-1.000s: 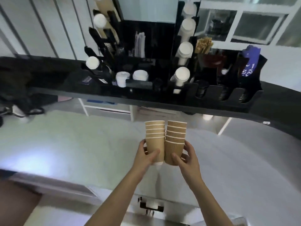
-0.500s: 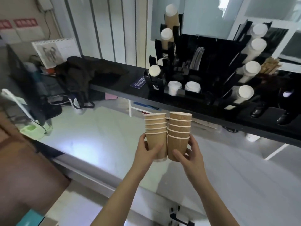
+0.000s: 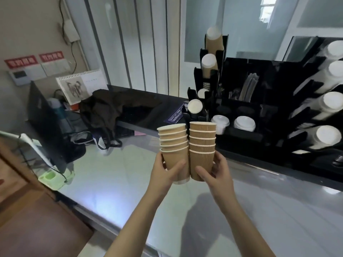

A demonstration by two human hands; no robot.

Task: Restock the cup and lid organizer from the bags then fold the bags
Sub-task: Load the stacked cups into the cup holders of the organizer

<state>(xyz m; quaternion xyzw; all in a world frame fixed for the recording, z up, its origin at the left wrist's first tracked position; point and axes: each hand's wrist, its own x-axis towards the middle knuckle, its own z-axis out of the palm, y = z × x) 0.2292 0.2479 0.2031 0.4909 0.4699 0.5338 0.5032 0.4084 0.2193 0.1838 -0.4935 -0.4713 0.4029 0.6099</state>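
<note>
Over the pale counter: two short stacks of kraft paper cups are up in the air, side by side and touching, both upright.
Left hand (image 3: pixel 168 168): fingers curled round the bottom cup of the smooth cup stack (image 3: pixel 174 145), thumb laid across its front; the other fingers wrap behind, out of sight.
Right hand (image 3: pixel 216 172): thumb across the base of the ribbed cup stack (image 3: pixel 202 143), fingers curled round its far side, a firm wrap and no pinch.
Organizer (image 3: pixel 259 108): black, tiered, on the dark shelf (image 3: pixel 148 106) beyond the counter (image 3: pixel 111 175), just behind and to the right of the cups. Brown cup columns stand in its left slots, white ones lean in its right slots, and two white lids (image 3: pixel 244 123) sit low in front.
What changed: a second ago the view looked square at the organizer; now it has swung left, and the organizer sits at the right edge while a monitor (image 3: pixel 46 125), a desk calendar (image 3: pixel 79 86) and a dark bag (image 3: pixel 111 108) have come into frame. The grip on both stacks looks the same throughout.
Meaning for the task: the cups are held but not yet slotted (likely the person is lining up with the brown-cup columns on the left of the rack).
Bags to fold: none that I can pick out for certain.
Watch for: two loose stacks pressed together could tip on the way in.
</note>
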